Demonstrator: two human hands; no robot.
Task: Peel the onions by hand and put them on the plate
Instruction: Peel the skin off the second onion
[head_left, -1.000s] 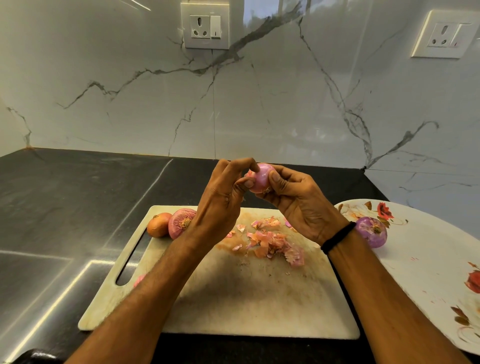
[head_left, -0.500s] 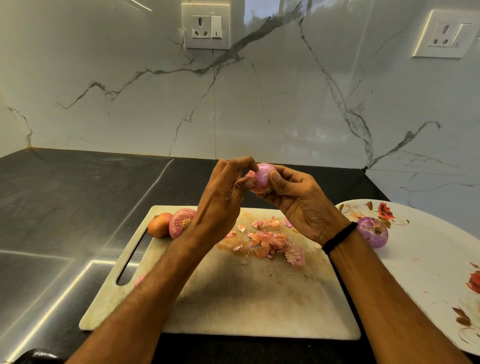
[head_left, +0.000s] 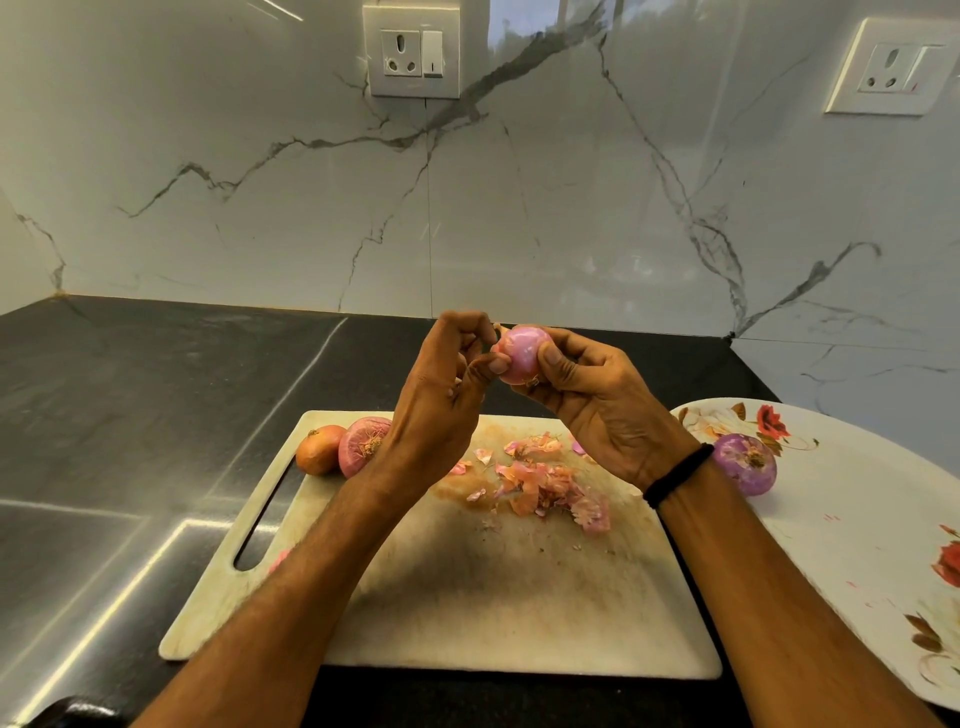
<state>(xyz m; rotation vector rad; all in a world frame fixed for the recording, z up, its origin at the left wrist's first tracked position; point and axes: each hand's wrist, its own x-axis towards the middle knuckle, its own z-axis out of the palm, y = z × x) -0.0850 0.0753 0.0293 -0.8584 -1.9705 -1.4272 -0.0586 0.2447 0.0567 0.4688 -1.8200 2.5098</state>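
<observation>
The right hand (head_left: 602, 410) grips a pink onion (head_left: 522, 353) in curled fingers and thumb above the cutting board (head_left: 519, 597). The left hand (head_left: 441, 395), at the onion's nine o'clock, pinches its edge between thumb and curled fingertips. Below them a heap of peels (head_left: 540, 483) lies near the board's middle, two unpeeled onions (head_left: 318, 448) sit touching at its ten o'clock corner, and at three o'clock a peeled onion (head_left: 745, 470) rests on the flowered plate (head_left: 857, 519).

Black countertop (head_left: 130, 389): pale cutting board (head_left: 493, 597) at centre, floral plate (head_left: 857, 493) lying to board's right.
</observation>
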